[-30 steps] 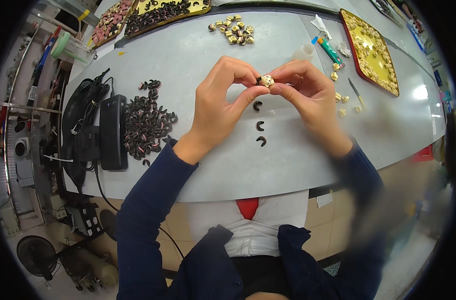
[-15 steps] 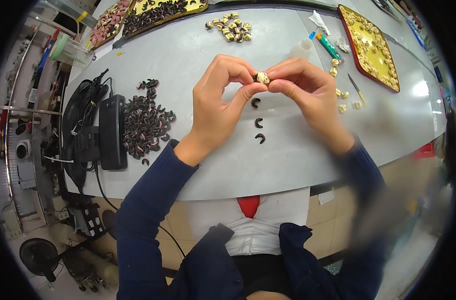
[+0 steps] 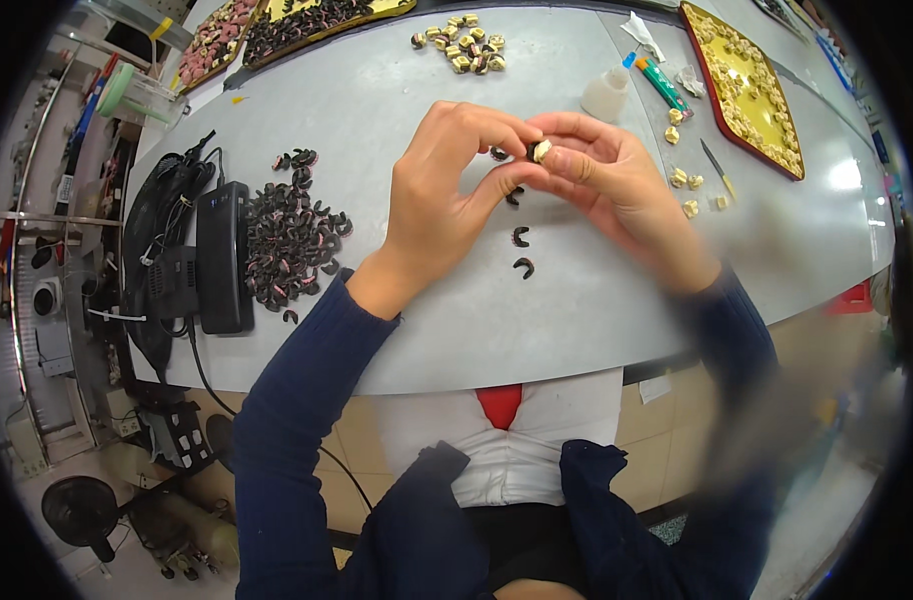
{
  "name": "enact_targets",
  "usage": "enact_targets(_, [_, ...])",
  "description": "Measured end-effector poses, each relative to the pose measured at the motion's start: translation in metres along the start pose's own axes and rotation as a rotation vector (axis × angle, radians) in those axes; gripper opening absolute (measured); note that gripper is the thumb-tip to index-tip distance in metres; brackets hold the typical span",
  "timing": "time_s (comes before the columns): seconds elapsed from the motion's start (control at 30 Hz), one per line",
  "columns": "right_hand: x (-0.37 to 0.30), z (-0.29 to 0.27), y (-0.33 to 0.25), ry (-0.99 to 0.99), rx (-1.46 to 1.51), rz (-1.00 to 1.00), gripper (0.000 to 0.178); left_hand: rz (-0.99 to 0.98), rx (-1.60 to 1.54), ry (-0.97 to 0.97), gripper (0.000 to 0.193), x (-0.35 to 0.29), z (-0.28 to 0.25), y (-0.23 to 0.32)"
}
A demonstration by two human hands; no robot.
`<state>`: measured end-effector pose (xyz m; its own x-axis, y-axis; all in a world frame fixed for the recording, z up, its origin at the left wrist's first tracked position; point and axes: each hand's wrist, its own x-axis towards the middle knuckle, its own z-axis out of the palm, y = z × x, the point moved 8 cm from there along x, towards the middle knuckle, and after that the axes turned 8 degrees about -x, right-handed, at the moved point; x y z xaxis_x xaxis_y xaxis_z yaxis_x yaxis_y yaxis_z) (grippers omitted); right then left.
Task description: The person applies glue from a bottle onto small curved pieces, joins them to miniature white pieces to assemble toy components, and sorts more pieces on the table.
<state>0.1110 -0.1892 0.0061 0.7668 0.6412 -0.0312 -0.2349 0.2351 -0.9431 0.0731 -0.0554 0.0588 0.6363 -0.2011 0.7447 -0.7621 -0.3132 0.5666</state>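
My left hand (image 3: 422,205) and my right hand (image 3: 637,185) meet above the middle of the table. Between their fingertips is a small cream-and-black piece (image 3: 539,151), its cream part toward the right thumb and its dark part toward the left fingers. Fingers of both hands close on it and partly cover it. Below it, loose black C-shaped pieces (image 3: 521,237) lie in a loose column on the grey tabletop (image 3: 427,340). Another black piece (image 3: 499,153) shows through the gap in my left hand.
Left lies a heap of black curved pieces (image 3: 292,240) beside a black box (image 3: 224,260) with cables. Cream-and-black pieces (image 3: 464,45) cluster at the back. Rightward are a squeeze bottle (image 3: 607,95), a green tube (image 3: 664,88), a slim pointed tool (image 3: 718,168), loose cream pieces (image 3: 680,180) and a yellow tray (image 3: 747,110).
The piece has turned between my fingers and shifted slightly right, showing more of its dark side. My right fingers have spread and shifted around it.
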Motion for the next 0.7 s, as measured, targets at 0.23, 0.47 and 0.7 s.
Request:
enact_targets(0.23, [0.002,-0.026,-0.019,0.145,-0.343,-0.163,0.032,-0.115,0.003,-0.075,0.022,-0.002,-0.011,-0.015])
enact_targets(0.47, [0.012,-0.029,-0.019,0.196,-0.564,-0.29,0.028,-0.197,0.152,-0.034,0.015,-0.017,-0.021,-0.022])
enact_targets(0.7, [0.021,-0.032,-0.013,0.108,-0.501,-0.377,0.024,-0.09,0.437,0.028,0.018,-0.02,-0.021,-0.01])
